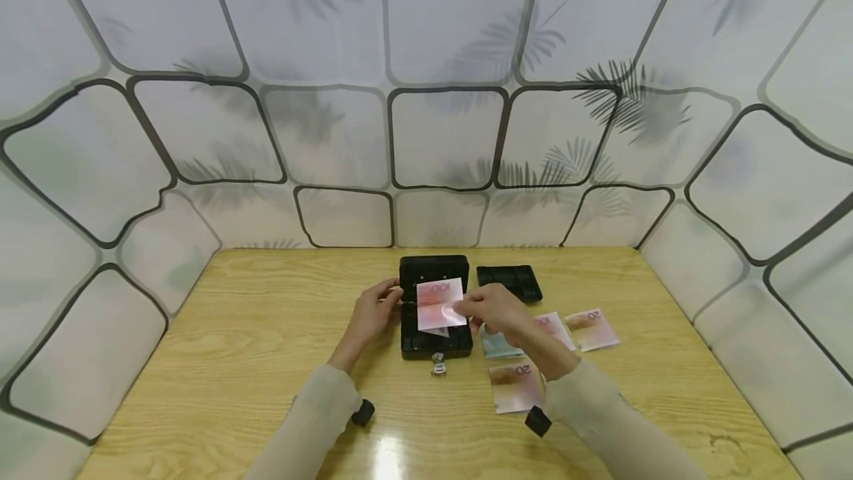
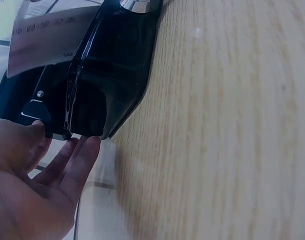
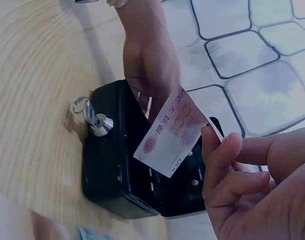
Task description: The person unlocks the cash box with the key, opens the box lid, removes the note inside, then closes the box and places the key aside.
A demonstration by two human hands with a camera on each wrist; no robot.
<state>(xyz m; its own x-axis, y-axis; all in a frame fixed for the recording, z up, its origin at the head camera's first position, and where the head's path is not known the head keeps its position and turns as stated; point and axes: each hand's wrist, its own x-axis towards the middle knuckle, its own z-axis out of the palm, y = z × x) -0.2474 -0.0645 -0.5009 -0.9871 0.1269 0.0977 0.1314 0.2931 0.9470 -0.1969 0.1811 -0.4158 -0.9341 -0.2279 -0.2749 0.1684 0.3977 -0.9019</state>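
Observation:
A small black cash box stands with its lid raised. My left hand holds its left side near the hinge; in the left wrist view the thumb lies at the lid's edge, the other fingertips against the box's end. Over the box, my right hand pinches a pink 100 banknote by its right edge; the note hangs tilted in the right wrist view. Part of another note shows inside the box beneath it. A key on a ring sits in the front lock.
Right of the box lie a blue-green note, another pink 100 note, a 20 note and a nearer 20 note. A black tray lies behind them on the wooden table. Patterned curtains surround the table.

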